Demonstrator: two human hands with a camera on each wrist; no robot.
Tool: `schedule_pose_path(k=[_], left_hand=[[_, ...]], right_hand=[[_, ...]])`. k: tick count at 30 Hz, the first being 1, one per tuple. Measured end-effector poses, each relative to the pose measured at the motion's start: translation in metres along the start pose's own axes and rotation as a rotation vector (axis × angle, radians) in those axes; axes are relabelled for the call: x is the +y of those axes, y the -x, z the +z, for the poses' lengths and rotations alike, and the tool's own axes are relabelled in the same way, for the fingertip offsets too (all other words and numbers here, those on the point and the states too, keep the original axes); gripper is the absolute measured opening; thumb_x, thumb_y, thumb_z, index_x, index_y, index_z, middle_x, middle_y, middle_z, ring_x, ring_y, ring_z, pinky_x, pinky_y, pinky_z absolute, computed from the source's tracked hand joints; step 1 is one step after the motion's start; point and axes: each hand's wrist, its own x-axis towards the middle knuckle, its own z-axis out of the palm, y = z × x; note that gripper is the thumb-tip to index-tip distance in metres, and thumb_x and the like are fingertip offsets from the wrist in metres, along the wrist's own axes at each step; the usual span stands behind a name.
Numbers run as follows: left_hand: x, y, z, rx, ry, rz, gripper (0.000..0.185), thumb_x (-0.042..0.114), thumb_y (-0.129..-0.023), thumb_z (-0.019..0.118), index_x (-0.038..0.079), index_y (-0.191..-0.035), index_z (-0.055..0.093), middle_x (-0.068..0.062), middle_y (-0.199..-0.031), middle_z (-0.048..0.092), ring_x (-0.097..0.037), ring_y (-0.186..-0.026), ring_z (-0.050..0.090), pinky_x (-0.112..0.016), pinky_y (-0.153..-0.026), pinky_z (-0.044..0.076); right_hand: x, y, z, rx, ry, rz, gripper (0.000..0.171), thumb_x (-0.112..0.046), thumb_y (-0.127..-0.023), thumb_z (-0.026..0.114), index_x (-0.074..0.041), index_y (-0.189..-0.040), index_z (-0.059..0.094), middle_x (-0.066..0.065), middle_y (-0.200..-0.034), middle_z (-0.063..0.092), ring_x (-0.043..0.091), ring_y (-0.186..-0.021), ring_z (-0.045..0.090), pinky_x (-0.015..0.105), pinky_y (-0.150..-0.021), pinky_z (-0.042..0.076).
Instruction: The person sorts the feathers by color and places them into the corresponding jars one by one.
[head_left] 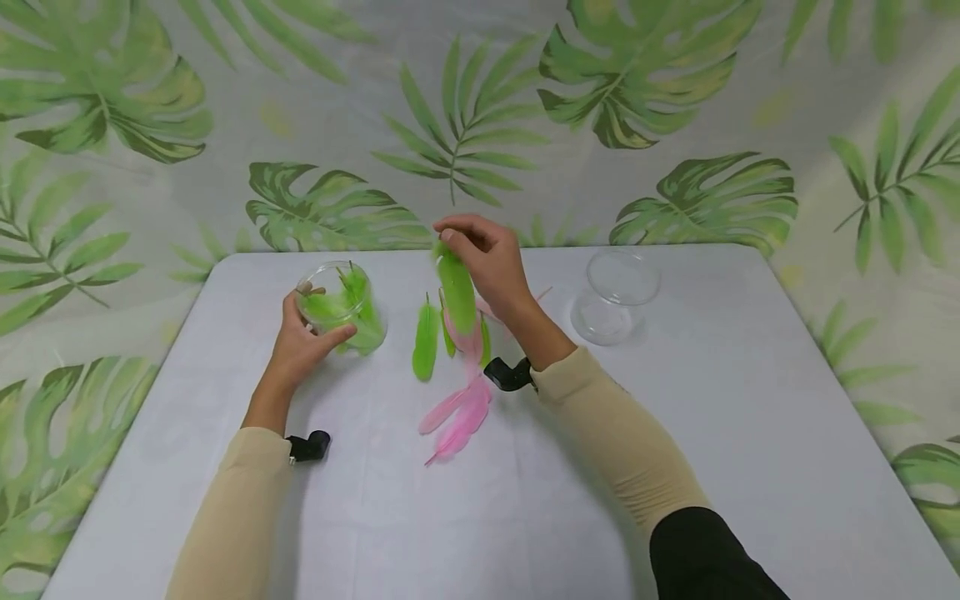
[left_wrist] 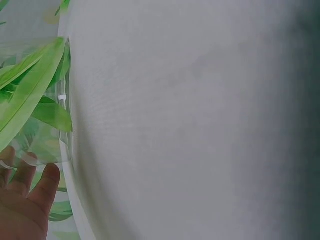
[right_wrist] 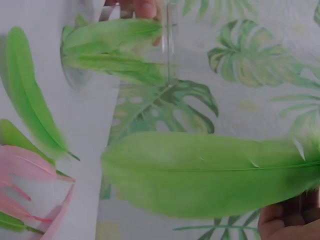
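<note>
My left hand (head_left: 303, 343) grips a see-through jar (head_left: 381, 323) at the table's back left, thumb on its near side. Several green feathers (right_wrist: 115, 40) stand inside it, quills toward the rim. To the right, my right hand (head_left: 495, 265) pinches another green feather (head_left: 459, 292) by its quill end, so that it hangs vane down above the table. Below and around it lie loose feathers: a green feather (head_left: 425, 342) by itself, and several pink feathers (head_left: 463, 418) overlapping a few more green ones. The right forearm partly hides this pile.
A second transparent jar (head_left: 609, 323) stands at the back right of the white-covered table (head_left: 390, 533). Behind the table hangs a leaf-patterned cloth (head_left: 487, 92). Each wrist carries a small black camera (head_left: 508, 374).
</note>
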Motion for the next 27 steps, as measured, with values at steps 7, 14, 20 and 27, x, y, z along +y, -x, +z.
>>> schedule_pose_path(k=[7,14,20,27], left_hand=[[-0.002,0.001,0.0,0.011,-0.015,0.003,0.102,0.029,-0.085,0.078,0.014,-0.155,0.006,-0.012,-0.164,0.022,-0.037,-0.153,0.019,-0.058,-0.122,0.022],[-0.005,-0.001,0.0,0.004,-0.012,0.001,0.103,0.029,-0.085,0.078,0.015,-0.156,0.005,-0.01,-0.164,0.021,-0.035,-0.153,0.019,-0.057,-0.122,0.021],[-0.004,-0.002,0.0,-0.002,-0.013,0.006,0.105,0.031,-0.085,0.078,0.019,-0.157,0.003,-0.006,-0.165,0.02,-0.034,-0.154,0.016,-0.057,-0.123,0.019],[-0.003,0.0,-0.001,-0.007,0.002,0.019,0.104,0.029,-0.085,0.078,0.018,-0.157,0.003,-0.007,-0.165,0.02,-0.033,-0.154,0.016,-0.056,-0.124,0.017]], right_hand=[[-0.004,0.004,0.003,-0.013,0.016,-0.046,0.022,-0.012,-0.097,0.061,0.001,-0.111,0.071,0.009,-0.109,0.07,0.01,-0.091,0.06,0.026,-0.081,0.051],[-0.006,0.005,0.006,0.015,0.122,-0.036,0.023,-0.016,-0.096,0.064,-0.004,-0.114,0.072,0.015,-0.114,0.07,0.012,-0.091,0.062,0.026,-0.078,0.052],[-0.017,-0.002,0.017,0.026,0.164,-0.103,0.021,-0.015,-0.096,0.064,-0.006,-0.114,0.07,0.013,-0.107,0.07,0.016,-0.094,0.064,0.029,-0.084,0.054],[-0.025,-0.008,0.035,0.031,0.162,-0.186,0.02,-0.014,-0.096,0.065,-0.003,-0.111,0.071,0.014,-0.111,0.07,0.018,-0.099,0.065,0.027,-0.084,0.053]])
